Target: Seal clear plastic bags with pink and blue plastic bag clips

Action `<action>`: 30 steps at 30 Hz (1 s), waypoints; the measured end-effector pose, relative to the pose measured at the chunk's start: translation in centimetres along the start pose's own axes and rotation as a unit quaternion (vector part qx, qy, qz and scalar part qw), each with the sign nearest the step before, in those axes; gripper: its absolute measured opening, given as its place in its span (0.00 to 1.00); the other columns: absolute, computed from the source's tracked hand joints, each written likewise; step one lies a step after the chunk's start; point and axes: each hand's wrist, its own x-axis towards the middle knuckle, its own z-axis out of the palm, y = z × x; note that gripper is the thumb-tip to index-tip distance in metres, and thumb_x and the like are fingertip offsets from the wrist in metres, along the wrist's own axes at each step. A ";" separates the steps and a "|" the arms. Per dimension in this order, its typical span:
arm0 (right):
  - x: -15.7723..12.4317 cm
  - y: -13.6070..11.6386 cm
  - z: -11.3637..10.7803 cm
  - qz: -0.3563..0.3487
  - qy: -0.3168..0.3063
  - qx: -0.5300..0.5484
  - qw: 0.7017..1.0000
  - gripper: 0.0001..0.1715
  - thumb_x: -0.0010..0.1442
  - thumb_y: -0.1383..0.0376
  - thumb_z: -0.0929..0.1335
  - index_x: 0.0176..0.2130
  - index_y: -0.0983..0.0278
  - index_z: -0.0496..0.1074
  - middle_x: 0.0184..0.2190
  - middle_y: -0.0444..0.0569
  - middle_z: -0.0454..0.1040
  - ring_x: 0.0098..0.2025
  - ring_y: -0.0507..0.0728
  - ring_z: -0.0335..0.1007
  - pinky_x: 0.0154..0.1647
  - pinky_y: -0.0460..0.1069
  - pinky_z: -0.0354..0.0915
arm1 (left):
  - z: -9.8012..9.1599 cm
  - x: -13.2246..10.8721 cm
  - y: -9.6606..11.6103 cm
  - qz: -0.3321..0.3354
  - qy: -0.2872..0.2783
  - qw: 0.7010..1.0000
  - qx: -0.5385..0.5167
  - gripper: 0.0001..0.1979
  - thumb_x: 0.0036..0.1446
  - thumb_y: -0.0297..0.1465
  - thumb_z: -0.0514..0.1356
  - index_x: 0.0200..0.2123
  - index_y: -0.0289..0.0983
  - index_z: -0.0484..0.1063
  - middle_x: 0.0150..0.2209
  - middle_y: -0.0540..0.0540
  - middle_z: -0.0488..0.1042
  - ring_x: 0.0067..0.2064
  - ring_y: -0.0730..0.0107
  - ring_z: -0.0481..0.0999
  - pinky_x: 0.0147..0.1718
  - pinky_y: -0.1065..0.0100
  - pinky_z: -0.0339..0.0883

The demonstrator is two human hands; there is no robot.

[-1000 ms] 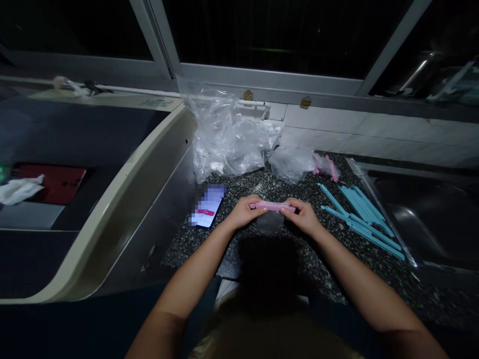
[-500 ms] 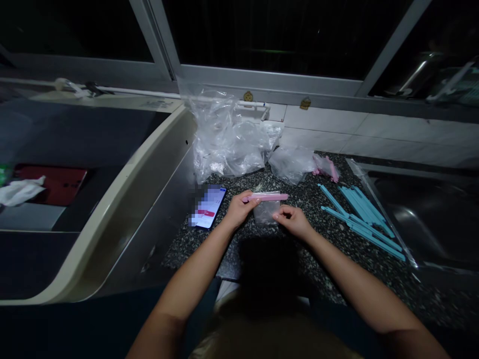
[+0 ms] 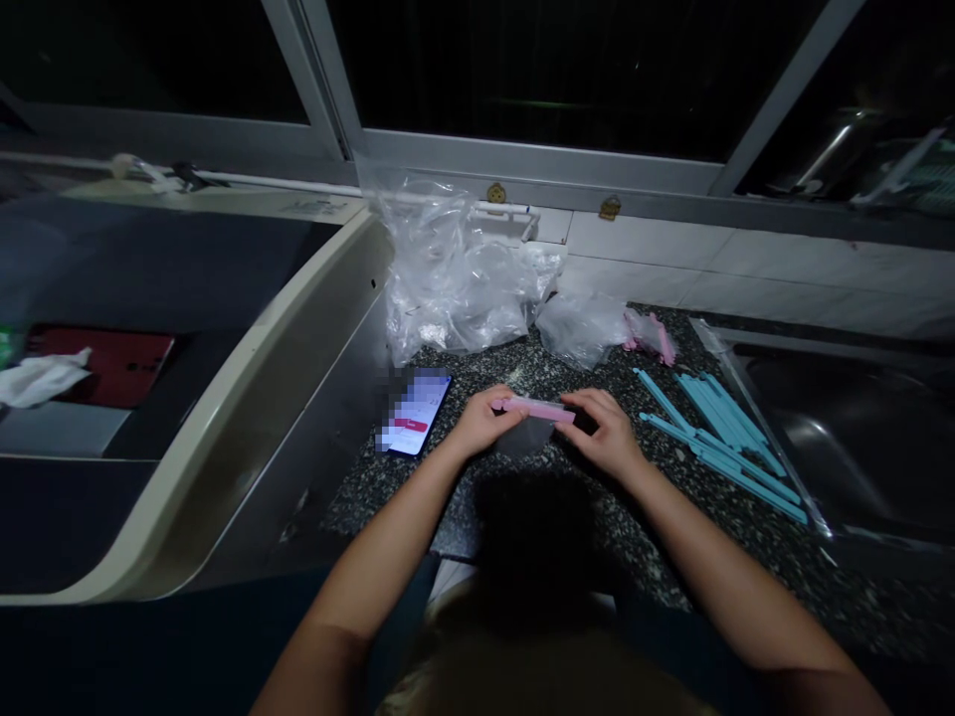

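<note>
Left hand (image 3: 481, 423) and right hand (image 3: 608, 433) are each clamped on an end of the pink clip (image 3: 538, 409), held level just above the bench (image 3: 671, 497), apparently to pinch the small clear bag (image 3: 526, 436) beneath.

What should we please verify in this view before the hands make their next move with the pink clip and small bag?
1. Left hand grips pink clip: ok.
2. Right hand touches the clip's other end: ok.
3. Small clear bag hangs under the clip: ok.
4. Clip fully snapped shut: cannot tell.
5. Phone apart from the hands: ok.
6. Blue clips lie beside the right hand: ok.
</note>
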 end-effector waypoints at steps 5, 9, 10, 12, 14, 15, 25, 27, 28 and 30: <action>-0.4 -0.6 0.2 -0.077 -0.046 -0.142 0.986 0.12 0.56 0.60 0.64 0.37 0.62 0.74 0.31 0.51 0.73 0.34 0.56 0.64 0.36 0.52 0.60 | 0.0 0.0 -0.1 0.011 -0.038 0.999 0.001 0.11 0.44 0.37 0.59 0.22 0.33 0.67 0.23 0.52 0.62 0.27 0.76 0.61 0.27 0.73 0.54; -0.5 -1.1 0.1 -0.107 -0.031 -0.187 0.976 0.14 0.58 0.59 0.63 0.37 0.63 0.74 0.30 0.53 0.72 0.33 0.56 0.62 0.34 0.51 0.60 | 0.0 0.0 -0.3 0.004 -0.039 0.999 -0.010 0.13 0.44 0.38 0.60 0.22 0.33 0.67 0.23 0.52 0.62 0.27 0.76 0.61 0.28 0.73 0.55; -0.4 -1.1 0.0 -0.112 -0.025 -0.184 0.976 0.14 0.58 0.60 0.63 0.37 0.64 0.74 0.30 0.53 0.72 0.32 0.56 0.62 0.33 0.50 0.60 | 0.1 0.0 -0.4 -0.001 -0.041 0.999 -0.016 0.13 0.44 0.39 0.60 0.23 0.33 0.68 0.23 0.52 0.63 0.27 0.75 0.62 0.28 0.73 0.56; -0.4 -1.0 0.0 -0.111 -0.009 -0.168 0.980 0.13 0.58 0.62 0.62 0.36 0.64 0.74 0.28 0.52 0.71 0.32 0.55 0.63 0.34 0.50 0.62 | 0.2 0.0 -0.6 -0.018 -0.051 0.998 -0.034 0.14 0.43 0.39 0.60 0.26 0.32 0.69 0.24 0.51 0.64 0.27 0.75 0.62 0.29 0.72 0.56; -0.3 -0.8 -0.2 -0.101 0.020 -0.149 0.983 0.11 0.58 0.63 0.63 0.36 0.63 0.73 0.28 0.51 0.71 0.32 0.55 0.64 0.34 0.50 0.63 | 0.3 0.1 -0.7 -0.042 -0.068 0.996 -0.047 0.16 0.42 0.40 0.61 0.29 0.32 0.70 0.24 0.51 0.65 0.27 0.75 0.62 0.29 0.72 0.56; -0.2 -0.5 -0.3 -0.095 0.039 -0.141 0.985 0.10 0.58 0.63 0.63 0.35 0.63 0.73 0.28 0.51 0.70 0.32 0.55 0.65 0.34 0.50 0.64 | 0.3 0.1 -0.8 -0.052 -0.078 0.994 -0.049 0.17 0.42 0.40 0.61 0.30 0.31 0.70 0.24 0.51 0.65 0.27 0.75 0.62 0.29 0.72 0.56; 0.0 1.4 0.0 -0.072 0.095 -0.145 0.982 0.07 0.56 0.64 0.64 0.32 0.64 0.70 0.27 0.49 0.69 0.28 0.52 0.65 0.28 0.46 0.63 | 0.7 0.4 -1.6 -0.051 -0.068 0.996 -0.031 0.16 0.41 0.41 0.61 0.22 0.32 0.68 0.22 0.52 0.64 0.27 0.75 0.61 0.28 0.73 0.54; 0.0 1.6 0.2 -0.053 0.087 -0.158 0.982 0.09 0.56 0.63 0.63 0.31 0.65 0.70 0.25 0.48 0.69 0.27 0.52 0.65 0.27 0.45 0.63 | 0.9 0.3 -1.9 -0.060 -0.058 0.996 -0.045 0.15 0.41 0.41 0.62 0.23 0.32 0.69 0.23 0.52 0.65 0.27 0.75 0.62 0.30 0.72 0.55; 0.0 1.6 0.3 -0.045 0.082 -0.164 0.982 0.09 0.56 0.62 0.63 0.30 0.65 0.70 0.25 0.48 0.69 0.27 0.52 0.64 0.27 0.45 0.62 | 1.1 0.2 -2.0 -0.066 -0.051 0.995 -0.055 0.15 0.40 0.40 0.62 0.24 0.32 0.70 0.23 0.52 0.66 0.27 0.75 0.63 0.31 0.72 0.55; 0.0 1.6 0.4 -0.029 0.067 -0.172 0.982 0.11 0.56 0.62 0.63 0.30 0.65 0.70 0.25 0.48 0.69 0.27 0.52 0.65 0.29 0.45 0.62 | 1.4 0.1 -2.1 -0.086 -0.031 0.992 -0.086 0.16 0.40 0.41 0.62 0.26 0.32 0.71 0.23 0.52 0.68 0.27 0.75 0.64 0.31 0.72 0.56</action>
